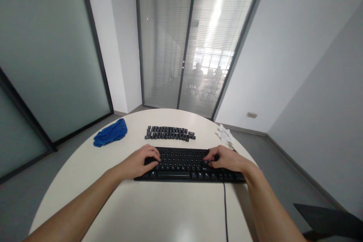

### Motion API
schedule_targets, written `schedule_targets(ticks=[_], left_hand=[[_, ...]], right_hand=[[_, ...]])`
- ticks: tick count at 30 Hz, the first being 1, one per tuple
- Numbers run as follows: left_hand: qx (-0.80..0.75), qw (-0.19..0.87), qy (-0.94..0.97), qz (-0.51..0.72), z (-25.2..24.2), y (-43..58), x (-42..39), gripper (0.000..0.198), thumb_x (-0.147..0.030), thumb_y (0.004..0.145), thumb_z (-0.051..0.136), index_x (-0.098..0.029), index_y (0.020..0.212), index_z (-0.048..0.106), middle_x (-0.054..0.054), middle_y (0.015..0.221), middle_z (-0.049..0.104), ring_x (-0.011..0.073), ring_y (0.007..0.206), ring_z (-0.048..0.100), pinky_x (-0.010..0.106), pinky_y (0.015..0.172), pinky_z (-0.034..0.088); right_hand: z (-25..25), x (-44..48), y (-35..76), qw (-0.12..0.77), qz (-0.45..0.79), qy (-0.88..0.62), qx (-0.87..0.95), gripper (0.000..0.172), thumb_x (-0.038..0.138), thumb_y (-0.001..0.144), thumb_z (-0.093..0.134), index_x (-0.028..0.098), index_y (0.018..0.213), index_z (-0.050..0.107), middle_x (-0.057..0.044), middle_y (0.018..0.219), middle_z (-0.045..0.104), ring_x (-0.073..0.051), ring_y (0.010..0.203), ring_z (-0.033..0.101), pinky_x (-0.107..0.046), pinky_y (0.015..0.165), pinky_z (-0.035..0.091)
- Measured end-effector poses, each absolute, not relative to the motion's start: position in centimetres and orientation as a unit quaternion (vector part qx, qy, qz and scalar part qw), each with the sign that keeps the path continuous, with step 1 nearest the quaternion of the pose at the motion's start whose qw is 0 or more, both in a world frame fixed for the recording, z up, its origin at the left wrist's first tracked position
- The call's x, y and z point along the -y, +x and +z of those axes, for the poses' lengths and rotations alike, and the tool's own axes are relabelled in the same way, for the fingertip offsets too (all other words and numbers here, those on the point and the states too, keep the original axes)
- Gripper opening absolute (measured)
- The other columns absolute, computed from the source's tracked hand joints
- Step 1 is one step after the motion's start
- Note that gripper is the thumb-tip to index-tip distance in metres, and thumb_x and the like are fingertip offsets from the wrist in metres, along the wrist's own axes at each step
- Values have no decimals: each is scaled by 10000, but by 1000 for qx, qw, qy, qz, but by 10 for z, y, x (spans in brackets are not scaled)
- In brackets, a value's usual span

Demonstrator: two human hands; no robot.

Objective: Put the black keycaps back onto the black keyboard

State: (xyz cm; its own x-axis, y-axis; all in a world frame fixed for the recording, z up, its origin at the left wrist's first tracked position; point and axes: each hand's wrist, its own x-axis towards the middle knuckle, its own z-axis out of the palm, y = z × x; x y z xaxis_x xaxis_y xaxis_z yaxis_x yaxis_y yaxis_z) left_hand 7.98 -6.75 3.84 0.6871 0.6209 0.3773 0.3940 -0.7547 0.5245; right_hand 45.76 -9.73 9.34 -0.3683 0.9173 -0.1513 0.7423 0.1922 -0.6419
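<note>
A black keyboard (172, 175) lies flat on the table in front of me. Its front row, with the long space bar, has keycaps, while the upper rows show many bare key sockets. My left hand (143, 160) rests on the keyboard's left end, fingers curled over it and thumb lying along the lower rows. Over the right part of the keys is my right hand (227, 158), thumb and index finger bent close together at the keys. Whatever lies between those fingertips is too small to make out. Behind the keyboard, loose black keycaps (170, 133) sit in rows.
The round white table (153, 211) carries a crumpled blue cloth (111, 133) at left and a white crumpled tissue or cloth (225, 133) at right. A black cable (225, 211) runs from the keyboard over the front. A dark object (329, 219) stands at lower right.
</note>
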Motion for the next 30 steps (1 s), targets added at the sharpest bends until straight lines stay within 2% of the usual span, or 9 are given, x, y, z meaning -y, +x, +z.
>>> schedule_targets(ticks=[9,15,20,30], left_hand=[[-286,205,894,277,38,80,68,116,-261,920,597,-236,972,698,57,1080,663,214,1049,582,394,964,457],[-284,207,894,279,37,79,67,125,-269,924,591,-240,979,699,56,1088,657,212,1054,579,403,974,456],[-285,209,892,281,39,80,68,120,-266,918,599,-241,979,700,56,1092,658,214,1057,580,399,970,458],[-287,203,893,280,40,80,69,123,-270,919,597,-236,976,701,61,1081,662,218,1042,581,402,960,464]], right_hand=[[89,94,460,117,315,-543,770,283,283,669,686,193,909,807,-41,899,769,-237,836,667,-322,757,510],[86,92,460,116,310,-537,776,271,257,681,658,198,900,806,-38,903,773,-233,825,676,-319,769,510],[88,92,458,120,320,-523,781,236,361,746,668,198,848,805,-55,914,773,-245,836,681,-334,779,510],[87,88,453,116,329,-563,749,249,382,675,736,201,829,810,-45,849,784,-256,811,688,-325,740,500]])
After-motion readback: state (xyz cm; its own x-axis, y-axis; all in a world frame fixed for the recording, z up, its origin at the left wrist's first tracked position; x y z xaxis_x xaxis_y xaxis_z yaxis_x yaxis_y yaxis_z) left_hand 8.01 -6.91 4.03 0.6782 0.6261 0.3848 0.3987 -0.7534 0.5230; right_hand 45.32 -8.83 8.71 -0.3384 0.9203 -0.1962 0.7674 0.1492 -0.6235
